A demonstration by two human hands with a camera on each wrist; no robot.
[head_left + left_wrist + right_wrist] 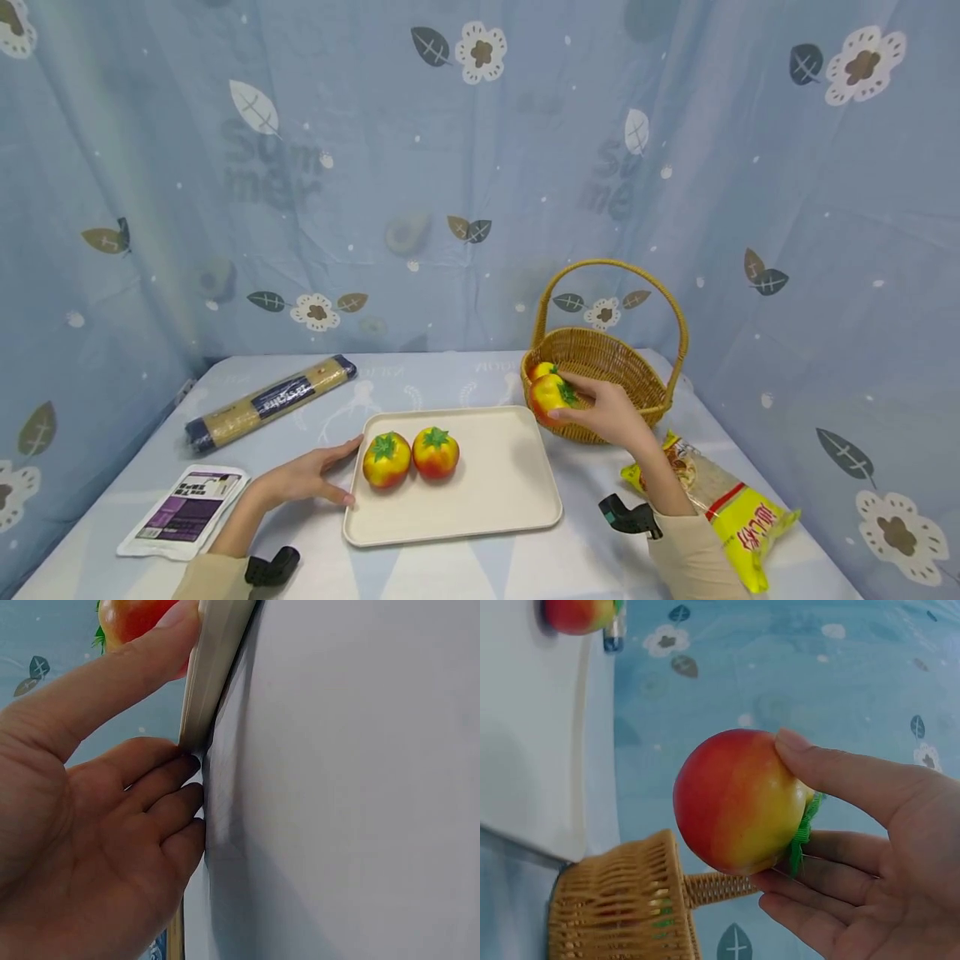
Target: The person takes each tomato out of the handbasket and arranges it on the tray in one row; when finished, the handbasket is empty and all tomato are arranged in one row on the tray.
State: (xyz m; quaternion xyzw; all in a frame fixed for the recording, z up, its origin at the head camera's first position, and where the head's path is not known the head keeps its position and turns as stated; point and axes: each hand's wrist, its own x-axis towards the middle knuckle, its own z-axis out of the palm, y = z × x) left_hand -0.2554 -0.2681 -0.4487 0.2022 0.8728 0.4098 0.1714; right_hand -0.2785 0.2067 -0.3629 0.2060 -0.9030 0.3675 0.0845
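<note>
My right hand (609, 412) pinches a red-and-yellow fruit with green leaves (550, 399) at the left rim of the wicker basket (652, 385). In the right wrist view, thumb and fingers hold this fruit (739, 801) beside the basket (622, 900). Another such fruit (542, 369) is partly hidden behind it, in the basket. Two more fruits (386, 459) (436, 453) sit on the left of the beige tray (502, 492). At the tray's left edge, my left hand (303, 479) rests with its thumb on the rim (202, 675) and its fingers against the side.
A packaged roll (270, 400) lies at the back left, and a white-and-purple packet (183, 512) at the front left. To the right, a yellow bag (738, 517) lies in front of the basket, near the right forearm. A patterned curtain (420, 167) hangs behind the table.
</note>
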